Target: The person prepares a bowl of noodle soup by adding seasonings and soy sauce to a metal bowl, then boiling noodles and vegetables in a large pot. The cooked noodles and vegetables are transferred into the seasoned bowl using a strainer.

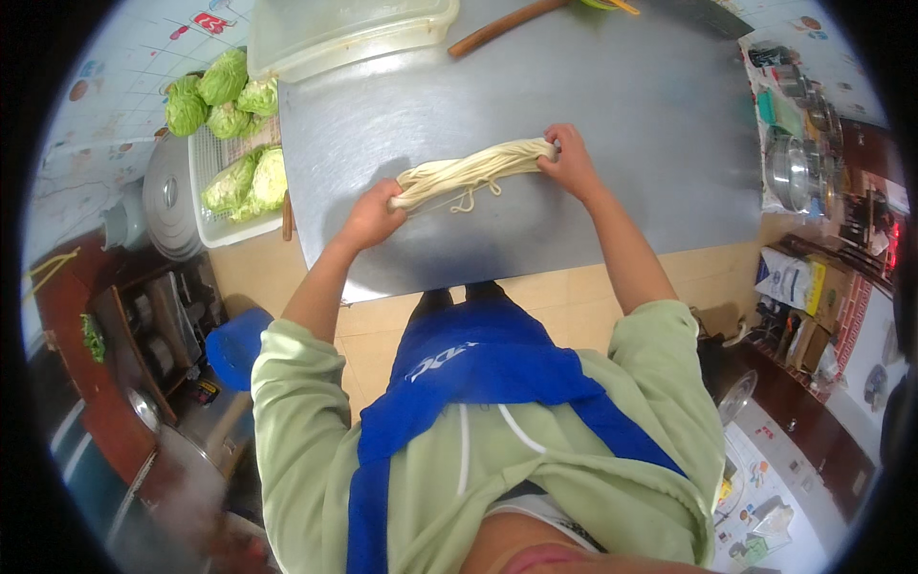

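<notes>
A bundle of pale dough noodle strands (473,168) stretches between my two hands over a grey metal worktop (667,158). My left hand (376,213) grips the bundle's left end, and my right hand (570,161) pinches the right end, which is farther from my body. Most strands run side by side, while a few hang in loose loops below the middle. Whether the lowest loop touches the worktop, I cannot tell.
A translucent plastic bin (351,36) stands at the back left, near a wooden stick (509,27). Cabbages (247,183) fill a white basket (208,228) to the left. A blue bucket (240,348) is on the floor. Metal bowls (787,172) line the right side.
</notes>
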A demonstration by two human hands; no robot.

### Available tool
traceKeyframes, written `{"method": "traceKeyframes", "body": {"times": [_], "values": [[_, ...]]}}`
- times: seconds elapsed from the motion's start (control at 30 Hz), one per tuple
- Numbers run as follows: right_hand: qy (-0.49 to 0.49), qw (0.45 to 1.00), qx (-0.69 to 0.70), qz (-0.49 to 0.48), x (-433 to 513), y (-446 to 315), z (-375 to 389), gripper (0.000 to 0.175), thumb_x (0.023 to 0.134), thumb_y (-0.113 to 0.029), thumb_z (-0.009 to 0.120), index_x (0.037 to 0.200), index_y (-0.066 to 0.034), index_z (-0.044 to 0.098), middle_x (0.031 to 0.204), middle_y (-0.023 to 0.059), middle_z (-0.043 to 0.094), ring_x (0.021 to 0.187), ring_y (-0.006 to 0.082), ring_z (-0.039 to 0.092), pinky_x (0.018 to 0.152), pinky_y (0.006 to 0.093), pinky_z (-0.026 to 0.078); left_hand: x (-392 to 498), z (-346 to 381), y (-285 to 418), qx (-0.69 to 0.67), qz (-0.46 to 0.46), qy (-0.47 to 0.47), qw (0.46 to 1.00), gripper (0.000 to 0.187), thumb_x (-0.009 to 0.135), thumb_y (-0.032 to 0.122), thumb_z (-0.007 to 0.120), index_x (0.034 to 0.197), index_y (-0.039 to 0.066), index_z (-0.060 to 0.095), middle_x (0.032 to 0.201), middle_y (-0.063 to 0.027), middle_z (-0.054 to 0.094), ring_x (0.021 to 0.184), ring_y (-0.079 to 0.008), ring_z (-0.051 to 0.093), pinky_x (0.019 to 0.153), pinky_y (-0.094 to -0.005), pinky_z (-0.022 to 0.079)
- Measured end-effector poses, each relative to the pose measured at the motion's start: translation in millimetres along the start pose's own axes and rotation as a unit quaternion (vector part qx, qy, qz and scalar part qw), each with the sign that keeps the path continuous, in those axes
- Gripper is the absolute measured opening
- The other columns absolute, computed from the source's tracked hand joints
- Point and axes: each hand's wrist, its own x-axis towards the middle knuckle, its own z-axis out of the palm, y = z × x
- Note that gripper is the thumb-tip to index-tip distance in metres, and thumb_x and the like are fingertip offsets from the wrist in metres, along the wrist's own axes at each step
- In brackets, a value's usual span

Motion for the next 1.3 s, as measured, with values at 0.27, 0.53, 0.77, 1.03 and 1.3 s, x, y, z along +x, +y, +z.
{"method": "traceKeyframes", "body": {"times": [0.27, 0.53, 0.77, 1.03, 1.3], "values": [[0.058, 0.996, 0.024, 0.057, -4.7, 2.1, 0.7, 0.035, 0.069, -0.01, 0.065, 0.098, -0.0057, 0.047, 0.093, 0.0093, 0.057, 0.093, 0.0256, 0.053, 0.079, 0.0348, 0.047, -16.3, -20.4, 12.1, -0.708, -0.099, -0.039, 0.698, 0.031, 0.074, 0.009, 0.046, 0.105, 0.003, 0.043, 0.101, -0.0129, 0.054, 0.078, -0.0204, 0.058, 0.08, -0.0387, 0.049], [-0.043, 0.984, -0.152, 0.084, -23.5, 72.2, -30.8, 0.039, 0.072, -0.012, 0.064, 0.106, -0.0039, 0.048, 0.1, 0.0149, 0.057, 0.095, 0.0326, 0.054, 0.082, 0.0408, 0.045, -55.9, -47.7, -76.7, 0.185, 0.017, -0.05, 0.981, 0.045, 0.071, 0.005, 0.055, 0.115, 0.007, 0.046, 0.104, -0.0177, 0.055, 0.088, -0.0362, 0.056, 0.08, -0.042, 0.046], [-0.128, 0.968, -0.165, 0.138, -19.7, 105.1, -65.3, 0.039, 0.08, -0.022, 0.06, 0.113, -0.0034, 0.054, 0.111, 0.019, 0.057, 0.106, 0.0337, 0.053, 0.091, 0.0397, 0.042, -50.0, -61.9, -95.9, 0.212, -0.032, 0.04, 0.976, 0.033, 0.077, 0.01, 0.05, 0.11, 0.007, 0.052, 0.097, -0.0165, 0.059, 0.091, -0.0383, 0.056, 0.08, -0.0442, 0.046], [-0.065, 0.974, -0.054, 0.209, 2.5, 80.5, -43.1, 0.039, 0.079, -0.027, 0.06, 0.108, -0.0012, 0.055, 0.106, 0.0205, 0.059, 0.1, 0.0354, 0.056, 0.086, 0.0419, 0.045, 28.3, -48.4, -8.6, -0.127, -0.106, 0.021, 0.986, 0.031, 0.082, 0.026, 0.058, 0.105, 0.006, 0.057, 0.079, -0.0097, 0.06, 0.075, -0.0156, 0.059, 0.068, -0.0361, 0.048], [-0.051, 0.984, -0.084, 0.149, -13.3, 78.2, -15.8, 0.028, 0.076, -0.018, 0.06, 0.097, -0.001, 0.053, 0.096, 0.0175, 0.058, 0.091, 0.0338, 0.056, 0.08, 0.0405, 0.044, 38.9, 95.5, 56.4, 0.069, -0.019, 0.019, 0.997, 0.034, 0.074, 0.021, 0.069, 0.101, 0.004, 0.059, 0.097, -0.0168, 0.062, 0.091, -0.0342, 0.058, 0.077, -0.0404, 0.047]]}}
